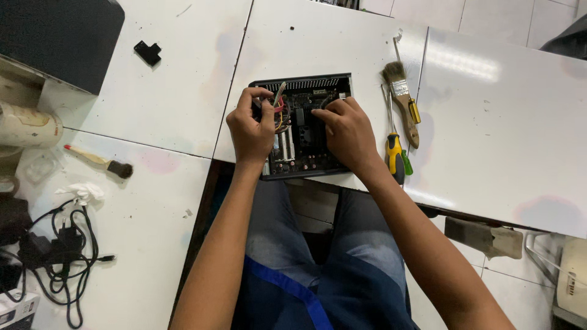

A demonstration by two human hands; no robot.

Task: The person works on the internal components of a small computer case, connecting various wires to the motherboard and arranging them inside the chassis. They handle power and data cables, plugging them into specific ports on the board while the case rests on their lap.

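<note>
An opened small black computer case (304, 84) lies on the white table (183, 104) in front of me, its dark circuit board (302, 137) exposed. My left hand (252, 127) rests on the case's left side, fingers pinched on a bundle of coloured wires (279, 101). On the right half of the board lies my right hand (348, 131), fingertips pressed down onto the board near its top edge. What those fingertips touch is hidden.
A paintbrush (400, 98) and a yellow-handled screwdriver (394, 150) lie right of the case. A small brush (101, 161), crumpled tissue (82, 192) and a black cable tangle with adapter (58, 253) sit left. A black device (58, 36) and a small black bracket (148, 52) lie far left.
</note>
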